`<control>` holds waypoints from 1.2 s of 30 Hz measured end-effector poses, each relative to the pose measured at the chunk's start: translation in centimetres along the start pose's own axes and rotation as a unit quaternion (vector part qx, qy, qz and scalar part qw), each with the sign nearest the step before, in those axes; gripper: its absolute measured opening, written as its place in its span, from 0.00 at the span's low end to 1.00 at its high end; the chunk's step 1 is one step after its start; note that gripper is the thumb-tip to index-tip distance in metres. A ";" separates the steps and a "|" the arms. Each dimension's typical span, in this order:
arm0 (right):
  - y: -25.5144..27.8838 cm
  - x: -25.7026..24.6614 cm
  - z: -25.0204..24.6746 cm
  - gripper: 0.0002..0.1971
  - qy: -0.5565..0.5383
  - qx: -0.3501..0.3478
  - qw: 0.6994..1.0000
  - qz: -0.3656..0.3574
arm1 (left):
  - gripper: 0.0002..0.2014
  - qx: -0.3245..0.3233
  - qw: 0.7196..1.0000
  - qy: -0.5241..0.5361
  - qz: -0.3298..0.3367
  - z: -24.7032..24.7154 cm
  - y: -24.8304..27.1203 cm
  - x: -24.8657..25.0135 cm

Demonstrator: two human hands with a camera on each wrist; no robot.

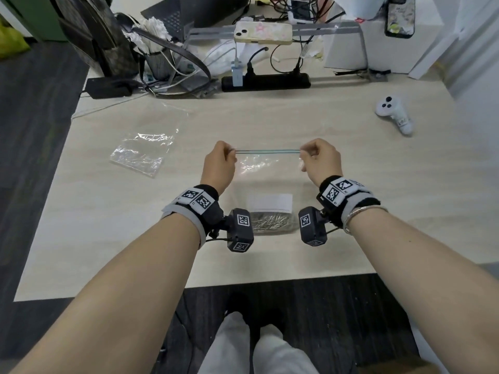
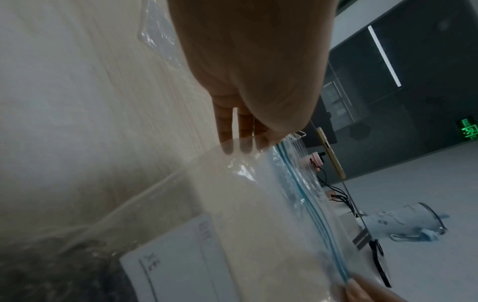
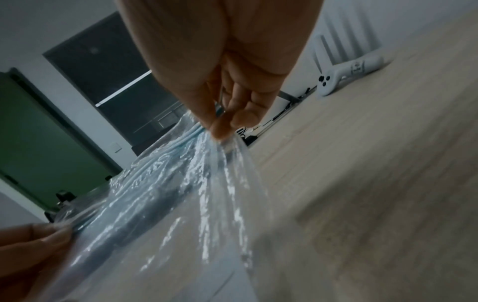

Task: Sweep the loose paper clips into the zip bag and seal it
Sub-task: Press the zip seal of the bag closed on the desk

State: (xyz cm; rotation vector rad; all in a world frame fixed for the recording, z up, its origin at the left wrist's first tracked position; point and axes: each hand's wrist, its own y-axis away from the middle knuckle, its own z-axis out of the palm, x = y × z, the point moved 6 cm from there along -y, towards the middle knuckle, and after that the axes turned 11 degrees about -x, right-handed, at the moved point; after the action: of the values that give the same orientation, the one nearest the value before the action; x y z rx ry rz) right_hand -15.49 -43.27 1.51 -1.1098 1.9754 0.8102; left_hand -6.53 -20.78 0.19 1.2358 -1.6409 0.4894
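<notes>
Hands (image 1: pixel 219 164) (image 1: pixel 321 160) pinch taut zip bag (image 1: pixel 266 179); paper clips (image 1: pixel 270 221) inside.

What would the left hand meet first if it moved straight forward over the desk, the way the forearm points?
Probably the black power strip at the back. The left hand pinches the zip bag by a top corner, and the bare desk lies ahead. Depth is unclear from the head view.

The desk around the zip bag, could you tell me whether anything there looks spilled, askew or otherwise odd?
Nothing looks spilled: the paper clips sit heaped in the bottom of the zip bag, which the left hand and right hand pinch at its top corners. One oddity: a second clear bag lies crumpled on the desk, left of the hands.
</notes>
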 end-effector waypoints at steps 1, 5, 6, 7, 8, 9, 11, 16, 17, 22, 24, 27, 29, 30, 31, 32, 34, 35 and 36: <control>-0.5 0.1 0.2 0.07 -0.015 0.003 1.000 0.003 | 0.08 0.011 1.000 -0.023 0.006 -0.1 -0.7 0.0; -1.3 0.7 1.6 0.20 0.000 -0.003 1.000 -0.005 | 0.09 0.025 0.997 -0.079 0.006 0.1 -3.1 -0.6; -1.2 0.5 2.2 0.19 0.031 -0.015 0.999 -0.023 | 0.09 0.019 0.996 -0.084 0.001 0.4 -3.5 -0.8; -1.1 0.2 2.9 0.19 0.057 -0.032 0.997 -0.043 | 0.09 0.015 0.996 -0.089 -0.003 0.6 -3.9 -1.0; -0.9 0.1 3.8 0.19 0.076 -0.056 0.994 -0.060 | 0.08 0.014 0.996 -0.091 -0.007 0.7 -4.2 -1.3; -0.8 0.0 4.7 0.19 0.097 -0.083 0.989 -0.077 | 0.08 0.017 0.996 -0.092 -0.011 0.8 -4.4 -1.6; -0.9 0.1 6.5 0.20 0.167 -0.145 0.971 -0.095 | 0.07 0.018 0.996 -0.092 -0.014 0.9 -4.8 -2.1; -1.7 1.7 9.9 0.27 0.328 -0.300 0.894 -0.056 | 0.14 0.007 0.993 -0.108 -0.055 0.7 -5.5 -3.7; -1.9 2.1 10.3 0.29 0.340 -0.320 0.883 -0.044 | 0.18 0.003 0.988 -0.146 -0.051 0.8 -5.5 -3.6; -2.6 2.5 10.9 0.30 0.349 -0.318 0.881 -0.042 | 0.19 -0.147 0.918 -0.361 0.072 5.3 -5.0 -1.5; -2.8 2.5 10.9 0.30 0.351 -0.308 0.883 -0.046 | 0.18 -0.210 0.887 -0.406 0.074 7.2 -4.6 -2.2; -3.0 2.6 10.9 0.29 0.339 -0.310 0.887 -0.043 | 0.17 -0.221 0.880 -0.417 0.056 7.9 -4.7 -3.2; -3.0 2.5 10.7 0.29 0.313 -0.305 0.899 -0.037 | 0.18 -0.214 0.886 -0.408 0.055 7.9 -4.8 -3.2; -3.0 2.5 10.5 0.30 0.301 -0.299 0.905 -0.033 | 0.20 -0.214 0.886 -0.408 0.054 7.9 -4.7 -3.2; -3.0 2.5 10.3 0.30 0.301 -0.289 0.908 -0.030 | 0.21 -0.212 0.885 -0.411 0.054 8.0 -4.7 -3.2; -3.0 2.6 10.1 0.30 0.313 -0.280 0.907 -0.028 | 0.22 -0.207 0.884 -0.417 0.055 8.0 -4.6 -3.3; -3.1 3.0 9.9 0.31 0.346 -0.275 0.897 -0.012 | 0.22 -0.189 0.884 -0.424 0.054 8.2 -4.4 -3.2; -3.0 3.2 9.9 0.31 0.358 -0.279 0.891 -0.003 | 0.22 -0.180 0.886 -0.423 0.050 8.2 -4.2 -3.3; -3.0 3.5 9.9 0.31 0.367 -0.283 0.886 0.001 | 0.22 -0.174 0.888 -0.423 0.046 8.3 -4.1 -3.3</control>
State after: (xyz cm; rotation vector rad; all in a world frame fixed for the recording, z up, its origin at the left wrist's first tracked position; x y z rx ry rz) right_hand -11.40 -38.26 -7.22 -1.9859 2.4010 1.1229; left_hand -6.70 -27.23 -7.21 1.1577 -2.3856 -0.3616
